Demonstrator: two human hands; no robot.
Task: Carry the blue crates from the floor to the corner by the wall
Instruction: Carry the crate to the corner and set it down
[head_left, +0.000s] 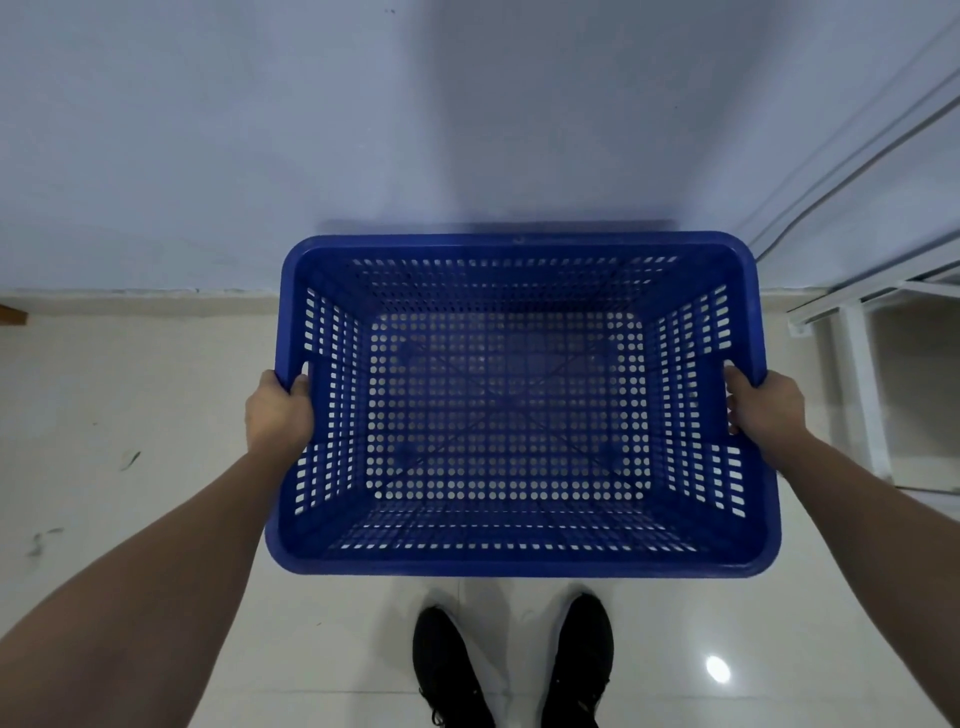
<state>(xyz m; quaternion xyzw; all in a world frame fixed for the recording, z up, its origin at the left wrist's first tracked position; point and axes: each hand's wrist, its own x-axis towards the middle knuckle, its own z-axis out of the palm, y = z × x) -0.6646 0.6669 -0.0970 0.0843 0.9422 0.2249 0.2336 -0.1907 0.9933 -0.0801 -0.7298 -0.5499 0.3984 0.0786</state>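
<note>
Empty blue perforated plastic crate (511, 405), held level above the tiled floor (130, 415), its far rim close to the wall (363, 130). Left hand (278, 413) and right hand (763, 410) each grip a handle slot in the short sides. Judged light and stiff; the smooth rim may slip, so the slots are the best hold. White metal frame (862, 364) stands right of the crate.

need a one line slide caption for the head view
Both hands, left and right, grip the side rims of an empty blue crate, facing a wall above a tiled floor.
</note>
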